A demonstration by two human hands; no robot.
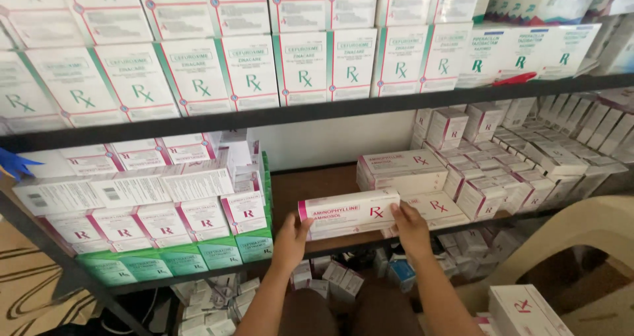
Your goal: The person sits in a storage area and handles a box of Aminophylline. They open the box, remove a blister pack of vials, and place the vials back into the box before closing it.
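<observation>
Your left hand [290, 238] and right hand [409, 227] grip the long white-and-pink carton [349, 212] by its ends | at the middle shelf [310, 192] front | placing looks underway; next needs level alignment.

You see white boxes with green edges [198, 75] on the upper shelf [317, 114]. Green cartons [178, 258] sit lower left, and a beige chair [581, 233] stands at your right.

Far ends of the long white-and-pink carton [349, 212] covered by the left hand [291, 239] and right hand [409, 227], both forearms cut by the bottom edge, top-row boxes [297, 2] cropped above, lower-shelf small cartons [330, 280] shadowed, perhaps loosely heaped.
</observation>
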